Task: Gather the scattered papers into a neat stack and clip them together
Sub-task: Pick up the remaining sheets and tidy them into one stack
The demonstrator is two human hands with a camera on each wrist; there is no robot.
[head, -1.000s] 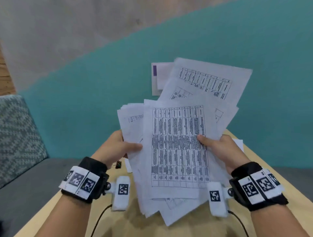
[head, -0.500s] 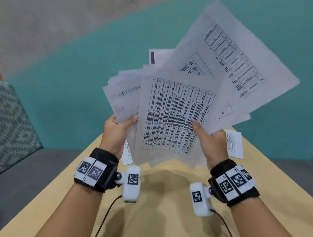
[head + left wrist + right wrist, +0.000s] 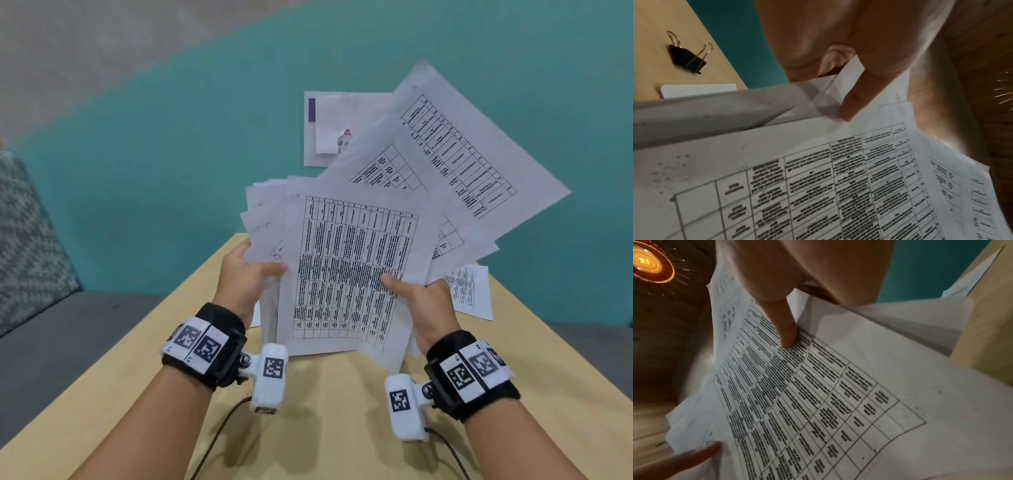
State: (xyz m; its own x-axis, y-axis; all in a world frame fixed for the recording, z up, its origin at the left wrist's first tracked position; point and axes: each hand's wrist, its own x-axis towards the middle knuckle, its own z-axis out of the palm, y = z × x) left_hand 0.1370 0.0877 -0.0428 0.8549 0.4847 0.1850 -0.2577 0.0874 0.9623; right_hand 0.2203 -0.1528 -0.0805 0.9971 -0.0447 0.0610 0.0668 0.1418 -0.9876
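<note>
Your desk (image 3: pixel 329 421) is tan wood and runs away from you toward a teal wall (image 3: pixel 171 171), with a grey seat and a patterned cushion (image 3: pixel 30 246) off to your left. Above the desk you hold a loose fan of papers (image 3: pixel 349 274), tilted up toward you and spread unevenly, the upper sheets splaying out to the right and the front sheet printed with a dense table. Your left hand (image 3: pixel 245 281) grips the fan's left edge, thumb on the front and the other fingers behind; in the left wrist view the thumb (image 3: pixel 857 99) presses down on a sheet's corner. Your right hand (image 3: pixel 423 305) grips the right side of the fan the same way, its thumb lying across the printed table, as the right wrist view shows (image 3: pixel 785 331). So both sets of fingers are closed on the papers, pinching them between thumb and fingers. One more sheet (image 3: pixel 469 291) lies flat on the desk just beyond your right hand, partly under the fan. Another sheet with a purple strip (image 3: pixel 329 120) shows behind the fan against the wall; you cannot tell what holds it. A black binder clip (image 3: pixel 687 56) lies on the desk by your left hand, handles up, near a small white sheet (image 3: pixel 696 90), touching neither hand.
</note>
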